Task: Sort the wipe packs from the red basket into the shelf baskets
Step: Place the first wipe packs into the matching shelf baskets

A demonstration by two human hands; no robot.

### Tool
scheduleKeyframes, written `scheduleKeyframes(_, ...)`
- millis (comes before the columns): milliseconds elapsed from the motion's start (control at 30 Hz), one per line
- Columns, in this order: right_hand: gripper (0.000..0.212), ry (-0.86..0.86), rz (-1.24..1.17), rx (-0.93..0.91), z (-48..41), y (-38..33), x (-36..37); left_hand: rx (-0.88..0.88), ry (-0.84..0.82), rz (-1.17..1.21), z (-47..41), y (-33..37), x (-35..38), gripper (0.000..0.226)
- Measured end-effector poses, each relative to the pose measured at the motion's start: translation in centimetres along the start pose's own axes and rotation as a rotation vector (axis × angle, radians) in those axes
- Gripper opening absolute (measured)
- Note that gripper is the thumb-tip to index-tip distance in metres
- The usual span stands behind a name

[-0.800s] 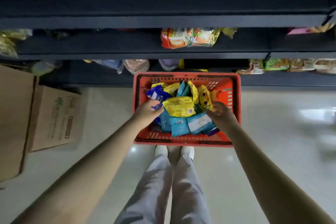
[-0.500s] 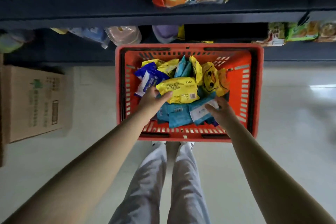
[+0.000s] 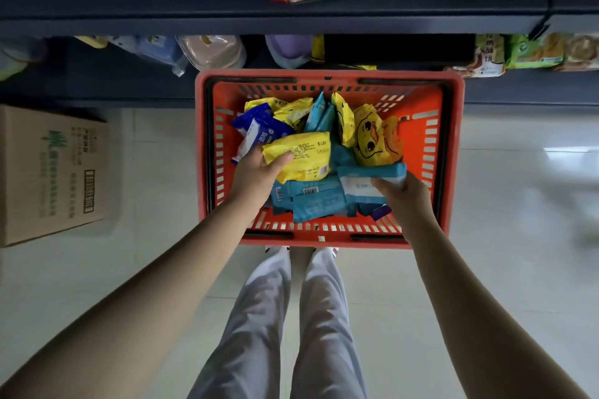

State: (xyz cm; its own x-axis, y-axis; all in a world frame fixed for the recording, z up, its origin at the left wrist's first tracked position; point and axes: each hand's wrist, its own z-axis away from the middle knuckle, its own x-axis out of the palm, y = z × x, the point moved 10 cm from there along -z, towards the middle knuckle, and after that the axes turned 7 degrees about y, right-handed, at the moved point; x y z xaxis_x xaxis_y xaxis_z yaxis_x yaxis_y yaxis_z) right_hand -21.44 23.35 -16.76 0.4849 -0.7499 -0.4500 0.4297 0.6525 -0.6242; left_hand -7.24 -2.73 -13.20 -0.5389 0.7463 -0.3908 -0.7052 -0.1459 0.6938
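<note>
Reaching into the red basket (image 3: 455,152) on the floor (image 3: 518,285), the left hand (image 3: 256,175) grips a yellow wipe pack (image 3: 301,155), thumb on top. The right hand (image 3: 410,196) pinches a teal wipe pack (image 3: 366,180) by its end. Both held packs are inside the basket. Other packs (image 3: 372,136) lie piled there, below the dark shelf (image 3: 227,23)

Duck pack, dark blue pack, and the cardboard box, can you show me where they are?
duck pack (image 3: 369,139): head view, on the printed duck face.
dark blue pack (image 3: 262,129): head view, middle of its front.
cardboard box (image 3: 48,172): head view, middle of its printed face.
</note>
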Motion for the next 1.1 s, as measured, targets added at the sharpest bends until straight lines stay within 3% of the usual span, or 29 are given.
scheduleKeyframes(167,0.008,0.033,-0.394,0.000,6.1,-7.0,-4.7,-0.016,0.065,0.190,5.4,3.8,-5.0,0.004)
scheduleKeyframes(233,0.009,0.020,-0.490,-0.012,9.5,-10.7,-6.3,-0.056,0.113,0.305,8.6,5.8,-8.3,0.006)
scheduleKeyframes(333,0.011,-0.002,-0.561,-0.066,15.4,-16.7,-8.1,-0.034,0.182,0.410,13.5,9.3,-13.7,0.014)
scheduleKeyframes(467,0.011,-0.033,-0.532,-0.194,22.9,-25.1,-8.2,-0.002,0.303,0.574,19.1,12.5,-20.7,0.003)
scheduleKeyframes(667,0.022,-0.110,-0.512,-0.339,30.0,-36.9,-2.9,0.121,0.436,0.716,23.2,15.8,-32.7,0.003)
scheduleKeyframes(933,0.021,-0.288,-0.741,-0.383,37.6,-49.2,9.0,0.308,0.438,0.737,21.9,18.5,-50.6,0.007)
scheduleKeyframes(1100,0.018,-0.293,-0.819,-0.476,40.6,-54.4,11.2,0.404,0.392,0.760,20.3,23.0,-57.1,0.008)
